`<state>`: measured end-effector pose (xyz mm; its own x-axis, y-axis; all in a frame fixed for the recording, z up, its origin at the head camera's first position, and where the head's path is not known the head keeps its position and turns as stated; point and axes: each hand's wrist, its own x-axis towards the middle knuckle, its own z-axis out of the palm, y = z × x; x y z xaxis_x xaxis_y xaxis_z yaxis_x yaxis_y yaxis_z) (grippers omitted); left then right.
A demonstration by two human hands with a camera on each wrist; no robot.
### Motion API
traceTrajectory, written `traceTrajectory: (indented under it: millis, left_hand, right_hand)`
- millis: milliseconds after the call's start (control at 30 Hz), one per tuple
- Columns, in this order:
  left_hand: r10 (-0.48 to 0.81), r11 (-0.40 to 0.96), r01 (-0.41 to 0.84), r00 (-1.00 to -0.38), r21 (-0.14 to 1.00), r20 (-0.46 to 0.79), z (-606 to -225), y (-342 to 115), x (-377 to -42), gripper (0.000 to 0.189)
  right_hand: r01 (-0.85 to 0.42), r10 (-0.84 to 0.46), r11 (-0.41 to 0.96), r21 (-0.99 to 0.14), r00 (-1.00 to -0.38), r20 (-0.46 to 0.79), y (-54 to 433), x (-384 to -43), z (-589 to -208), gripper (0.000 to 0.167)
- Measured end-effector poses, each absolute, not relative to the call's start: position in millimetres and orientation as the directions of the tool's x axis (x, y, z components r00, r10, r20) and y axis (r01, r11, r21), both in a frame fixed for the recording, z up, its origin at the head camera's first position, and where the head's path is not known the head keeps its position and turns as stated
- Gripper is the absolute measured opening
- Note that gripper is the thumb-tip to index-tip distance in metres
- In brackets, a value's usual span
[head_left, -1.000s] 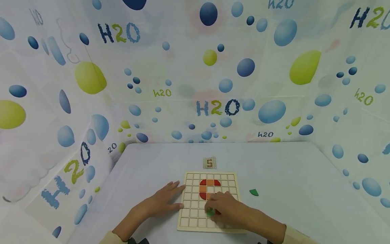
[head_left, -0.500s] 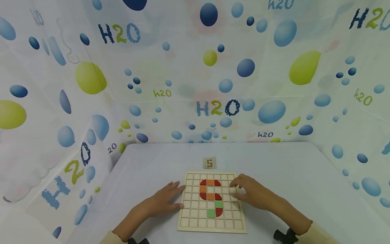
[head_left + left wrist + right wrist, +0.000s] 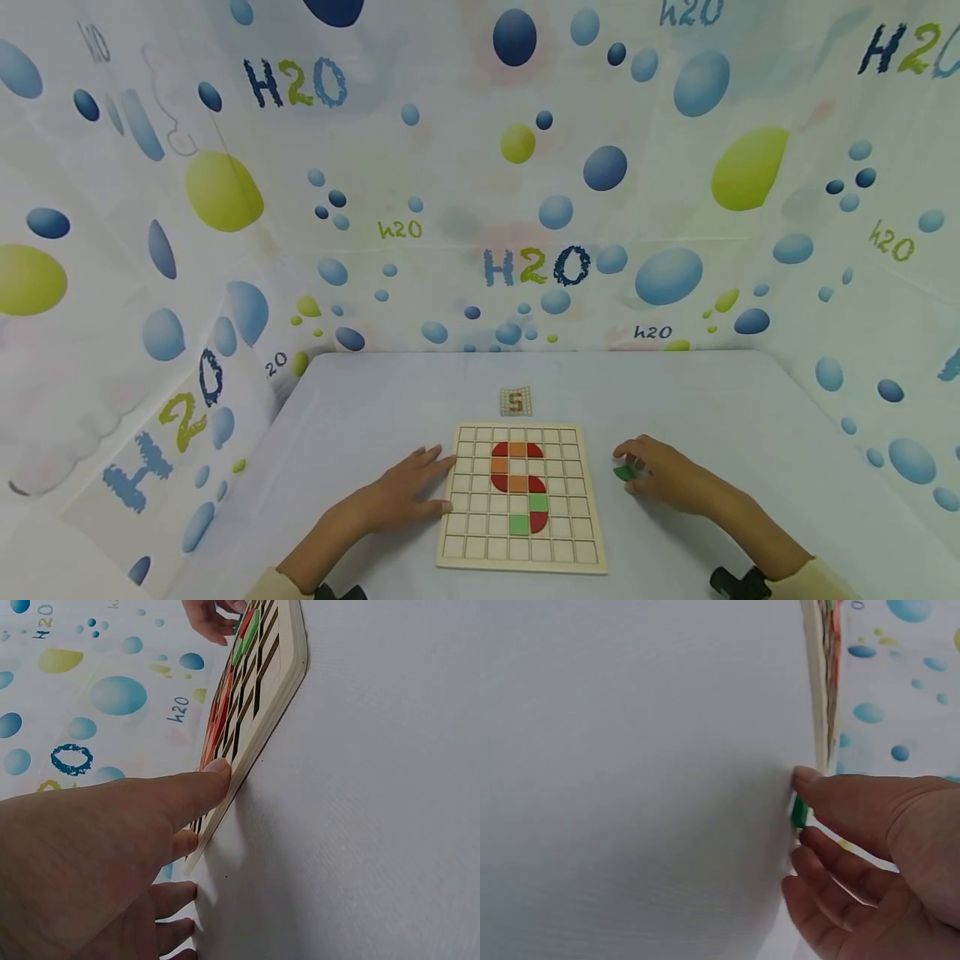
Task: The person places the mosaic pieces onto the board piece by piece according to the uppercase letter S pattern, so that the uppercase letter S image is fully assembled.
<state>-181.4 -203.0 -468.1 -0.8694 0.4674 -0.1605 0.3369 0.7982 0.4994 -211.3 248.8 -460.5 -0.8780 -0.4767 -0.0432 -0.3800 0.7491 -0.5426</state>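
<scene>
A light wooden grid board (image 3: 480, 547) lies on the white table, with red, orange and green tiles in its cells forming a curved S-like figure. My left hand (image 3: 397, 492) spreads relaxed fingers along the board's left edge; in the left wrist view, its thumb (image 3: 206, 787) touches the rim. To the right of the board, my right hand (image 3: 667, 477) has thumb and fingers at a loose green quarter-round tile (image 3: 624, 473). In the right wrist view, that green tile (image 3: 800, 812) sits pinched between thumb and index finger, by the table surface.
A small card (image 3: 516, 402) with a brown S on a grid lies behind the board. White fabric printed with blue and green drops (image 3: 670, 275) rises behind and beside the white table (image 3: 390, 400).
My right hand has let go of a square green tile in the board's lower part and swung right to the loose green tile. My left hand has stayed at the board's edge.
</scene>
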Motion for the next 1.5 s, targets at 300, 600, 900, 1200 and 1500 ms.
traceTrajectory:
  millis: [300, 600, 900, 1200, 1500]
  left_hand:
    - [0.465, 0.796, 0.327, -0.869, 0.509, -0.169, -471.2, -203.8, -183.2, 0.076]
    - [0.455, 0.8, 0.311, -0.872, 0.513, -0.18, -475.4, -205.4, -184.1, 0.076]
    - [0.453, 0.804, 0.312, -0.873, 0.507, -0.181, -474.0, -204.8, -184.7, 0.076]
    - [0.45, 0.804, 0.31, -0.875, 0.508, -0.178, -473.0, -203.8, -183.4, 0.075]
    - [0.456, 0.797, 0.316, -0.873, 0.514, -0.171, -472.5, -204.9, -182.7, 0.074]
  right_hand:
    - [-0.376, -0.485, 0.749, -0.545, -0.872, -0.066, 250.2, -212.4, -465.9, 0.025]
    - [-0.394, -0.491, 0.75, -0.532, -0.87, -0.046, 249.8, -212.6, -464.7, 0.02]
    - [-0.441, -0.514, 0.73, -0.521, -0.858, 0.006, 243.4, -212.0, -465.2, 0.016]
    - [-0.423, -0.479, 0.729, -0.538, -0.877, 0.041, 220.4, -208.3, -459.1, 0.015]
    - [-0.31, -0.394, 0.753, -0.581, -0.919, -0.019, 168.6, -198.6, -452.3, 0.019]
